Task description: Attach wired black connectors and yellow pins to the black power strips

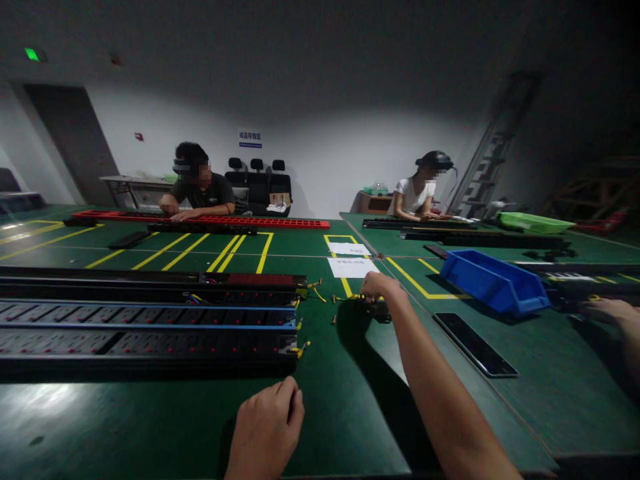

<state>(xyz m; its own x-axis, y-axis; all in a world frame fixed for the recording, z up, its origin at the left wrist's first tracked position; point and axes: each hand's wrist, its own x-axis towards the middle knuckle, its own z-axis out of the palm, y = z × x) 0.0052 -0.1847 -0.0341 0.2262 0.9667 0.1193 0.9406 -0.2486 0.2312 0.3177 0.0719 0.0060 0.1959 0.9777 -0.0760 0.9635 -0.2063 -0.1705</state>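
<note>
My right hand (381, 287) reaches forward over the table with its fingers bent down and closed. Just beneath it lies a small cluster of black parts (376, 311) with a yellow wire (354, 297). Whatever is between those fingertips is hidden. Nearer to me, my left hand (270, 423) rests curled into a loose fist at the table's front, and nothing shows in it. Beyond it lie long black slotted strips (175, 341), one edged by a blue rail (150, 327), with short yellow wires (303, 348) at their right ends. Small brass-coloured pieces (334, 320) lie between the strips and my right hand.
To the right are a blue bin (493, 283) and a dark phone-like slab (475, 343). Another person's hand (613, 310) is at the right edge. Two co-workers sit across the green table (320, 413), behind a red strip (280, 224) and black strips. White paper sheets (351, 267) lie mid-table.
</note>
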